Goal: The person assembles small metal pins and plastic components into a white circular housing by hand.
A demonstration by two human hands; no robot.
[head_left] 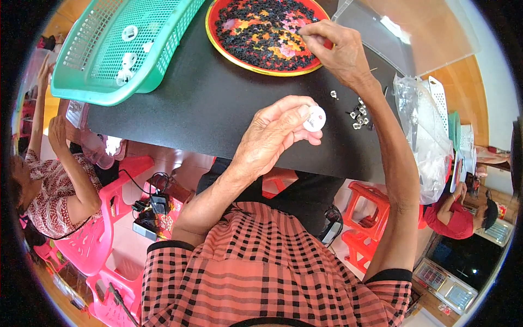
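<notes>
My left hand (278, 122) is closed round a small round white plastic part (314, 118), pinched between thumb and fingers above the dark table. Over the right rim of a round red tray (215, 34), my right hand (340, 52) has thumb and forefinger pinched together; whatever they hold is too small to make out. Many small black pieces (245, 46) lie spread over the tray's flowered bottom. Several small clear pieces with black parts (358, 114) lie on the table to the right of my left hand.
A green plastic basket (103, 98) with a few white round parts (129, 33) stands at the far left. A clear plastic bin (414, 32) is at the far right, with a clear plastic bag (425, 141) nearer. People sit at left and right; red stools (368, 207) stand below the table.
</notes>
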